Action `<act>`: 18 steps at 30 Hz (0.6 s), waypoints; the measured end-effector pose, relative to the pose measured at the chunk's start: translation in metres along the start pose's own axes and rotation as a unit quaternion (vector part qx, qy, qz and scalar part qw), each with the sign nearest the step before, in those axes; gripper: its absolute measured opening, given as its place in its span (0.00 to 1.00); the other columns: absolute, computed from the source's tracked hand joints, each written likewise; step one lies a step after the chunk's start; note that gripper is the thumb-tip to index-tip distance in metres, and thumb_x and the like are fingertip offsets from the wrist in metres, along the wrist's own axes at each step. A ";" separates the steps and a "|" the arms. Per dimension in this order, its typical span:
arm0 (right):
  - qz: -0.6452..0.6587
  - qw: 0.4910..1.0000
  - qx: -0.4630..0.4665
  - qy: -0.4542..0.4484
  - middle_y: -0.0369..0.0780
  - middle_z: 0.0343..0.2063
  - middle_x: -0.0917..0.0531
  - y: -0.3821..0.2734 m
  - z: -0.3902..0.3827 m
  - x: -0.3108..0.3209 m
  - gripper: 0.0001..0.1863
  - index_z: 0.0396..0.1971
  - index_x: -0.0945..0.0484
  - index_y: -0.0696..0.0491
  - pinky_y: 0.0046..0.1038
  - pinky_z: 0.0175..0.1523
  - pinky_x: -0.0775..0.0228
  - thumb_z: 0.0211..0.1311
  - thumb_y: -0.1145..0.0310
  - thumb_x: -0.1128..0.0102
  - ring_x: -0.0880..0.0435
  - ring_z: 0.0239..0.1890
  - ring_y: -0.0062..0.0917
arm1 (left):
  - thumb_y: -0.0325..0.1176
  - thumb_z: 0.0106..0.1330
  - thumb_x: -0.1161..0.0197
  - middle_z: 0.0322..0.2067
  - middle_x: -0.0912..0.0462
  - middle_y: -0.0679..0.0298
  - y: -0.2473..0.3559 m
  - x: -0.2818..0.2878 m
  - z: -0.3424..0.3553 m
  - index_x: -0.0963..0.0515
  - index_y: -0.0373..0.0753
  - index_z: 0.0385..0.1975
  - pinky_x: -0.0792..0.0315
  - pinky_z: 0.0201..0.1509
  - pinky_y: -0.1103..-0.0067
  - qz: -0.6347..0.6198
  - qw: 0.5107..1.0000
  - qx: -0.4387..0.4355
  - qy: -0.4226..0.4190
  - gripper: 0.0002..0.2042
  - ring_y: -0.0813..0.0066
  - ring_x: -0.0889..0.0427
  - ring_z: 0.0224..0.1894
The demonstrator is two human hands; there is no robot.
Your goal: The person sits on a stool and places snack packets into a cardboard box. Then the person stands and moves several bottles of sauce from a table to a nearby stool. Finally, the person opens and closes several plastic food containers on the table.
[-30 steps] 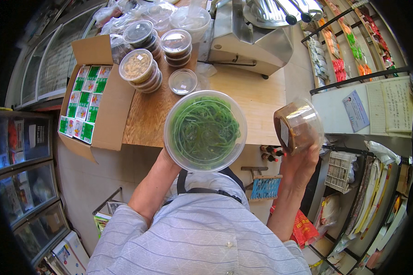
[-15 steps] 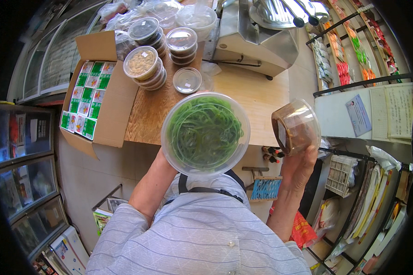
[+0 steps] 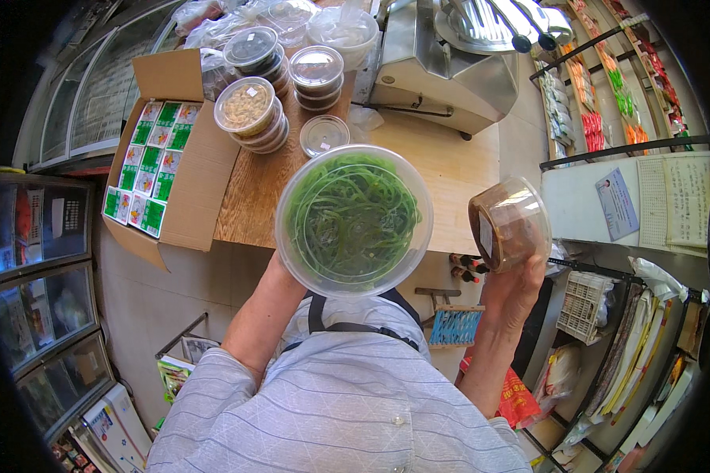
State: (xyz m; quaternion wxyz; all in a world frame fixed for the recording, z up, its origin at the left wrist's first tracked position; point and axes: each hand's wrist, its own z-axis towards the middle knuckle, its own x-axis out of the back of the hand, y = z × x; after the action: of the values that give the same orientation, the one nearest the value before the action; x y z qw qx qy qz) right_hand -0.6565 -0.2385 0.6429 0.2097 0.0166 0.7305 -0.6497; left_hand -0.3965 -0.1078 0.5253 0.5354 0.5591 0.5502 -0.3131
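A round clear plastic tub of green shredded seaweed (image 3: 353, 221) is held up in front of my chest. My left hand (image 3: 289, 276) supports it from below, the fingers hidden behind the tub. Off to the right, my right hand (image 3: 522, 288) grips a second clear tub with dark brown contents (image 3: 511, 225), tilted onto its side, with a white label on its lid. Beyond the seaweed tub, a small lidded tub (image 3: 323, 135) stands alone on the wooden table.
Stacked lidded tubs (image 3: 252, 110) stand on the wooden table (image 3: 248, 193) next to an open carton (image 3: 189, 189) of green-and-white packs. A steel machine (image 3: 442, 75) occupies the table's back right. Shelves with packets (image 3: 599, 87) line the right side; glass-fronted cabinets (image 3: 43, 229) stand at left.
The seaweed tub has tipped a little and its near rim has risen slightly. The tub in my right hand has turned slightly and sits marginally lower. Both grips are unchanged.
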 end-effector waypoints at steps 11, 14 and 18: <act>-0.051 0.996 0.058 0.032 0.44 0.57 0.26 -0.013 -0.001 -0.020 0.47 0.60 0.33 0.59 0.37 0.65 0.35 0.49 0.41 0.29 0.27 0.61 0.33 | 0.44 0.59 0.37 0.59 0.27 0.52 -0.002 -0.032 0.011 0.32 0.34 0.63 0.30 0.64 0.64 0.048 0.996 0.007 -0.074 0.33 0.61 0.25 0.59; -0.064 0.994 0.088 0.031 0.46 0.57 0.26 -0.018 -0.001 -0.020 0.48 0.59 0.32 0.61 0.37 0.65 0.36 0.48 0.39 0.28 0.27 0.61 0.34 | 0.41 0.51 0.33 0.61 0.28 0.50 -0.004 -0.042 0.017 0.35 0.32 0.64 0.31 0.66 0.64 0.076 0.993 0.048 -0.075 0.38 0.59 0.26 0.60; -0.095 0.983 0.155 -0.009 0.51 0.60 0.28 -0.027 0.007 -0.044 0.47 0.59 0.32 0.61 0.39 0.68 0.39 0.47 0.43 0.25 0.29 0.64 0.37 | 0.41 0.41 0.25 0.61 0.29 0.50 -0.010 -0.063 0.023 0.36 0.32 0.65 0.33 0.67 0.64 0.038 0.985 0.068 -0.151 0.46 0.57 0.26 0.61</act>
State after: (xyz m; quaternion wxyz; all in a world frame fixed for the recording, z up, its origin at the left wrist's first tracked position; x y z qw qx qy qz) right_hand -0.6225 -0.2383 0.6819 0.1484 -0.0261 0.6175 -0.7720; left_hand -0.4127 -0.1488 0.5770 0.5851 0.5607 0.4187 -0.4099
